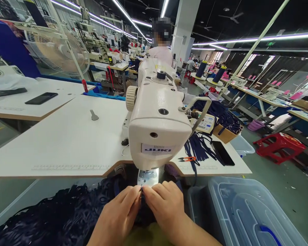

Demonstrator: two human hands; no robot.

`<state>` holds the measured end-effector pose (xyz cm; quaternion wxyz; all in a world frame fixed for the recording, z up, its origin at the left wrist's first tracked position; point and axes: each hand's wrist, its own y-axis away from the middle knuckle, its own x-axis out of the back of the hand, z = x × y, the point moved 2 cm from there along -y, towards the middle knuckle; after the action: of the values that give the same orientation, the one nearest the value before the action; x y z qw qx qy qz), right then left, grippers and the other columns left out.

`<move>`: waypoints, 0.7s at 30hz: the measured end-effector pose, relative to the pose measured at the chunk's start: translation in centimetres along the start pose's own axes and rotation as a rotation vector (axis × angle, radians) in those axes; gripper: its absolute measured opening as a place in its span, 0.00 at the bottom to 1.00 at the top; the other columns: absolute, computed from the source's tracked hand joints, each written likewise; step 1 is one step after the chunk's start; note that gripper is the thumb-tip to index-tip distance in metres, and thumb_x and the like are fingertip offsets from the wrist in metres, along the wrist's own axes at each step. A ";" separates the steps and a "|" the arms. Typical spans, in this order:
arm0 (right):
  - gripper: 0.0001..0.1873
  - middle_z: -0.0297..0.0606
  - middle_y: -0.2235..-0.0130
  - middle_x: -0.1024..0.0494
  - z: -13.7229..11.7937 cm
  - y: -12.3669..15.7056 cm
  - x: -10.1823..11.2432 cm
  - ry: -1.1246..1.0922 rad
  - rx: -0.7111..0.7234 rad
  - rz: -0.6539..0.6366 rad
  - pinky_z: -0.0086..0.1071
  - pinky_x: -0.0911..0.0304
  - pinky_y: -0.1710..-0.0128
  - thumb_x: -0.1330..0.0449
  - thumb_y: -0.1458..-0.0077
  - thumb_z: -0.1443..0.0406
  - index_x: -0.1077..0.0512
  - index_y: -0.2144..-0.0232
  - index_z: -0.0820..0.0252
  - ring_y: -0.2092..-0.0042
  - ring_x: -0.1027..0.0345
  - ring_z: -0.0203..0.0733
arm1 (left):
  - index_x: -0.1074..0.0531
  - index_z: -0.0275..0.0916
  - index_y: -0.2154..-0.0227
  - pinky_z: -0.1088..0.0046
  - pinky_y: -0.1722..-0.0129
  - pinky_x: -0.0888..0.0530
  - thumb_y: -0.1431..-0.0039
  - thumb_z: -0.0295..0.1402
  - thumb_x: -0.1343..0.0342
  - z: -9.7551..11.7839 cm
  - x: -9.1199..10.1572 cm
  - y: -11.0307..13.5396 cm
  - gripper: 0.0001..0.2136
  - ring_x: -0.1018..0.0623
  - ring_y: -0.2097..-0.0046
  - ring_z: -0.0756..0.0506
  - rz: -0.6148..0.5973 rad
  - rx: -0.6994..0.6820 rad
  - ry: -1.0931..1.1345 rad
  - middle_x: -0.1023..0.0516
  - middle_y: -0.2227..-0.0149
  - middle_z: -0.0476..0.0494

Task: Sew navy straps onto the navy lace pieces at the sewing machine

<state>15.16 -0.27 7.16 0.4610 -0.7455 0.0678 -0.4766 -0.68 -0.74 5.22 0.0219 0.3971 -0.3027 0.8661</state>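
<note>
A white sewing machine [159, 126] stands straight ahead, its end facing me. Just in front of its lit metal sewing bed [147, 176], my left hand [120, 210] and my right hand [166, 203] meet fingertip to fingertip. Both are closed in a pinch on a small dark piece of fabric [141, 188], mostly hidden by the fingers. To the left below the table lies a heap of dark navy strips [66, 212]. More navy strips [199, 147] lie on the table at the right, beside orange thread snips [187, 159].
The white table [66, 140] carries a small metal plate [93, 115] on the left. A black phone [222, 153] and a cardboard box [224, 131] are on the right. A lidded plastic bin [251, 212] stands by my right arm. A person [161, 51] sits beyond the machine.
</note>
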 end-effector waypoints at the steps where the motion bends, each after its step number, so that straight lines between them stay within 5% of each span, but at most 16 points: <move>1: 0.05 0.30 0.78 0.27 0.0 0.0 -0.1 -0.004 -0.016 -0.007 0.34 0.56 0.74 0.44 0.39 0.68 0.27 0.64 0.57 0.77 0.43 0.36 | 0.33 0.41 0.60 0.81 0.68 0.28 0.34 0.35 0.58 0.0 0.2 0.0 0.09 0.23 0.68 0.52 0.019 -0.107 -0.114 0.24 0.68 0.51; 4: 0.07 0.29 0.77 0.26 0.1 0.2 -0.5 -0.078 -0.111 -0.035 0.33 0.54 0.74 0.45 0.37 0.66 0.28 0.67 0.56 0.76 0.40 0.36 | 0.33 0.37 0.56 0.77 0.65 0.27 0.33 0.31 0.62 0.3 0.8 -0.4 0.13 0.21 0.65 0.50 0.054 -0.323 -0.389 0.22 0.65 0.47; 9: 0.09 0.29 0.70 0.21 0.3 0.8 -0.9 -0.224 -0.269 -0.045 0.31 0.47 0.70 0.47 0.35 0.63 0.28 0.65 0.56 0.71 0.31 0.35 | 0.34 0.35 0.57 0.76 0.67 0.28 0.34 0.24 0.66 1.0 0.6 -0.6 0.14 0.22 0.68 0.51 0.032 -0.414 -0.518 0.22 0.68 0.48; 15: 0.11 0.33 0.70 0.20 0.4 0.5 0.2 -0.302 -0.148 -0.231 0.30 0.45 0.71 0.51 0.34 0.65 0.28 0.59 0.59 0.72 0.28 0.36 | 0.33 0.37 0.59 0.75 0.72 0.30 0.33 0.31 0.60 0.9 -0.1 0.2 0.11 0.24 0.73 0.51 0.082 -0.299 -0.434 0.24 0.71 0.49; 21: 0.13 0.29 0.67 0.19 2.2 -0.1 1.2 -0.372 -0.293 -0.459 0.28 0.40 0.66 0.47 0.37 0.66 0.30 0.52 0.52 0.69 0.27 0.36 | 0.33 0.41 0.57 0.78 0.75 0.31 0.33 0.36 0.59 0.5 -0.1 -0.1 0.10 0.25 0.75 0.53 0.049 -0.234 -0.264 0.28 0.75 0.54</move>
<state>17.44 0.49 7.71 0.2341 -0.8739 -0.1193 -0.4091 -0.27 -0.90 5.45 0.0071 0.4948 -0.4112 0.7655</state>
